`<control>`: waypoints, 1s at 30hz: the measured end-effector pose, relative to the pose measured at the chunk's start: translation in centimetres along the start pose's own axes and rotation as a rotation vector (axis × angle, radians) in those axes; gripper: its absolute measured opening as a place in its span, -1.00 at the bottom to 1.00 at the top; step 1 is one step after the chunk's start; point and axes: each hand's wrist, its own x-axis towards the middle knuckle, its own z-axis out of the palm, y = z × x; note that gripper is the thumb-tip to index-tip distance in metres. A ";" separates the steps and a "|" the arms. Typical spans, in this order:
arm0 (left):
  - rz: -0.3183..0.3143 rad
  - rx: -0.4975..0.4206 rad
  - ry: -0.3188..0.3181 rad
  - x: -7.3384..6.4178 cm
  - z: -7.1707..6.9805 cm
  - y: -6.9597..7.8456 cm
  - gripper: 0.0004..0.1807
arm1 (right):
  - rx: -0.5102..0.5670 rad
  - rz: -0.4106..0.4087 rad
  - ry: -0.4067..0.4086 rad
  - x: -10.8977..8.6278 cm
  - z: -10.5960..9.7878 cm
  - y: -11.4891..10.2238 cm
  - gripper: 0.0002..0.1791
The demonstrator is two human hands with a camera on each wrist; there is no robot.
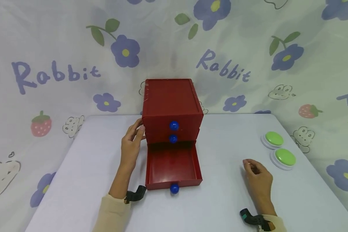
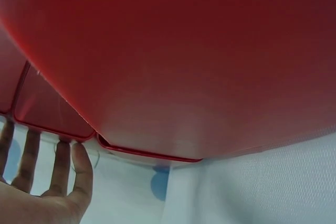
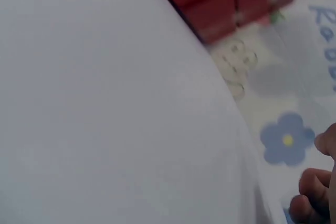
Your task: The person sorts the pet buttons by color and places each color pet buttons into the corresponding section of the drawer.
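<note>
A red drawer cabinet stands on the white table, its lowest drawer pulled out toward me with nothing lying in it. Blue ball knobs sit on the drawer fronts, the lowest knob nearest me. My left hand rests against the cabinet's left side, fingers extended; the left wrist view shows the fingertips at the edge of the red side wall. Over the right part of the table, my right hand hangs with loosely bent fingers and holds nothing.
Two green push buttons with white bases, the far one and the near one, sit at the table's right edge beyond my right hand. A patterned cloth hangs behind the table. Each wrist carries a black camera mount.
</note>
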 end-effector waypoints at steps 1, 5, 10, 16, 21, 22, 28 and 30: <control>-0.002 0.005 -0.001 0.0 0.0 0.0 -0.51 | -0.012 0.007 0.030 0.6 -0.5 0.8 -0.75; -0.009 0.019 0.000 -0.1 -0.1 -0.2 -0.51 | -0.040 0.047 0.136 2.9 -2.3 3.2 -0.60; -0.014 0.014 -0.005 -0.1 -0.1 -0.3 -0.50 | -0.091 0.137 0.202 5.1 -4.4 5.5 -0.36; -0.008 0.007 -0.004 0.4 -0.3 -1.8 -0.50 | -0.171 0.270 0.144 7.0 -6.3 7.6 -0.13; 0.009 0.001 0.010 1.0 -0.5 -3.4 -0.52 | -0.209 0.315 0.071 7.4 -7.0 8.3 0.01; 0.015 -0.002 0.012 1.0 -0.6 -3.4 -0.53 | -0.221 0.326 0.052 7.5 -7.1 8.4 0.03; 0.033 -0.021 0.011 1.0 -0.4 -3.5 -0.54 | -0.304 0.331 0.023 7.7 -7.4 8.4 0.08; 0.034 -0.023 0.008 1.0 -0.3 -3.4 -0.54 | -0.315 0.316 0.042 7.6 -7.4 8.4 0.07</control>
